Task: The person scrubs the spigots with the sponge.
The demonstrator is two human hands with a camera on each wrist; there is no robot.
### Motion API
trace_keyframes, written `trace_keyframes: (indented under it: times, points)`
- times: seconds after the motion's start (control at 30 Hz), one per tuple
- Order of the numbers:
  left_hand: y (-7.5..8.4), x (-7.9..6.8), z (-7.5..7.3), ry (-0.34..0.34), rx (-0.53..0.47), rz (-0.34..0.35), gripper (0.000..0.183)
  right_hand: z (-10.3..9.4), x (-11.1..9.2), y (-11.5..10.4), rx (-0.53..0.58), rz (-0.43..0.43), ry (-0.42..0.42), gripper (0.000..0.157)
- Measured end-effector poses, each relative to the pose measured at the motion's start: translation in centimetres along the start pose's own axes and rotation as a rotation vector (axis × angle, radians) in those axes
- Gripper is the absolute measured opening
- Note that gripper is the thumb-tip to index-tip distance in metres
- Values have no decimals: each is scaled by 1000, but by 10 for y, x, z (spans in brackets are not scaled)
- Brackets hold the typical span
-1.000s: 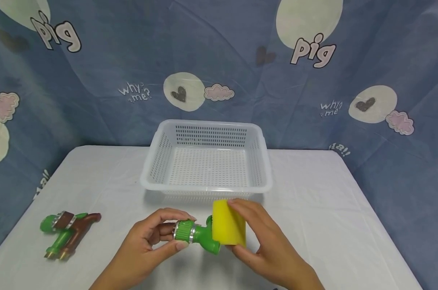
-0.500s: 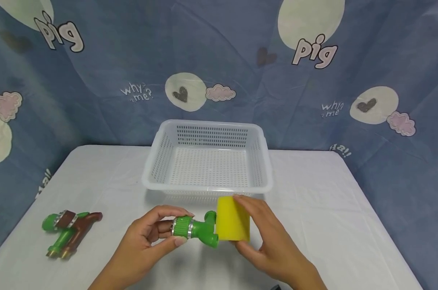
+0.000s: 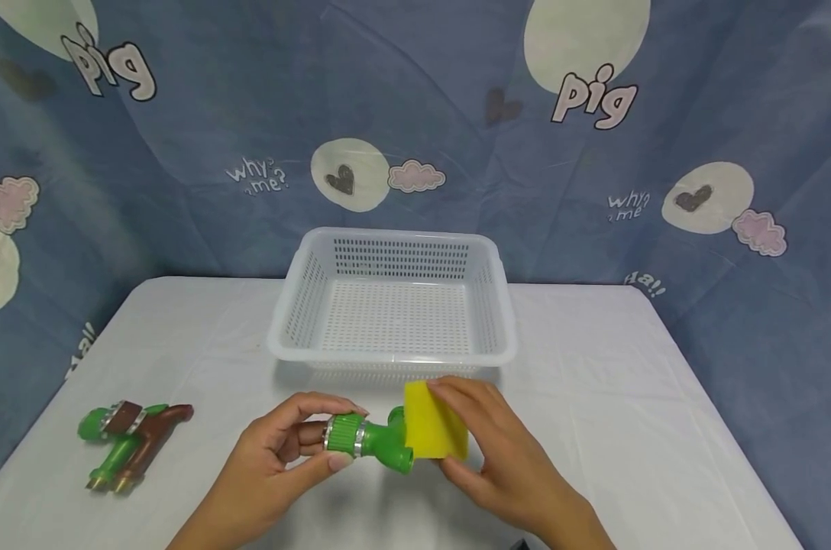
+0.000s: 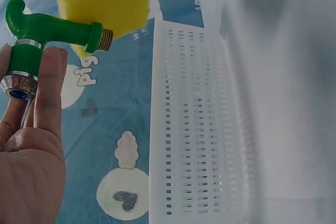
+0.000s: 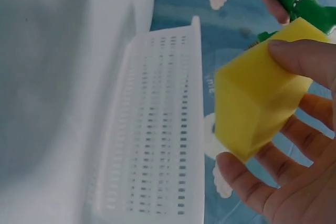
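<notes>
On the left of the white table [image 3: 628,405] we see a pair of taps [image 3: 153,447], one green and one brown, lying against each other, their brass-coloured ends toward the near side, well apart from the hands. Next comes the left hand [image 3: 271,458], pinching a green tap [image 3: 383,443] by its ribbed collar between thumb and fingers; this tap is raised above the near middle of the table. Beyond it, on the far side, stands a white perforated basket [image 3: 392,357], between the hands and the blue printed backdrop [image 3: 202,229]. Just right of the tap we find a yellow sponge [image 3: 434,422], which hides part of the tap from the head camera; we cannot tell how firmly the two touch. The left wrist view shows the tap's threaded brass end in front of the sponge. The right hand [image 3: 501,458] grasps the sponge from the right, and a small dark object [image 3: 520,545], cut off by the view, sits near that wrist.
</notes>
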State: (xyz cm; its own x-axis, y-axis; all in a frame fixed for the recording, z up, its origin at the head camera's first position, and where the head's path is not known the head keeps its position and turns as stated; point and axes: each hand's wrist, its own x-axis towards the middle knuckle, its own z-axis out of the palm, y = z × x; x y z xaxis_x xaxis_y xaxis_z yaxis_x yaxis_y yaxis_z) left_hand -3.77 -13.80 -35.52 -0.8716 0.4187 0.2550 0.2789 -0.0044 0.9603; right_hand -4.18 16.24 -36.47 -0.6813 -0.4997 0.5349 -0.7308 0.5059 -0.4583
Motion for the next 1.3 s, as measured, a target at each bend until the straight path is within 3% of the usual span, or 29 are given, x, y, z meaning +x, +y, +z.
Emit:
trace_keyframes:
  times: [0.13, 0.27, 0.53, 0.73, 0.87, 1.13, 1.3]
  points:
    - [0, 1, 0, 3, 11, 2, 42, 1, -2, 4, -43, 48, -33, 89]
    - [-1, 1, -1, -2, -3, -4, 42, -2, -3, 1, 15, 52, -9, 89]
    - [-2, 1, -3, -7, -49, 9, 41, -5, 4, -13, 155, -154, 129, 70]
    - [-3, 0, -2, 25, -23, -17, 38, -2, 7, -14, 141, -207, 151, 67]
    - [-3, 0, -2, 40, -10, -21, 36, 1, 6, -12, 66, -174, 127, 77]
    - [-3, 1, -4, 59, -6, 9, 35, 2, -1, -2, -73, 29, -18, 88]
    - [-3, 2, -4, 75, 3, 32, 35, 2, -2, 0, -75, 45, -29, 87]
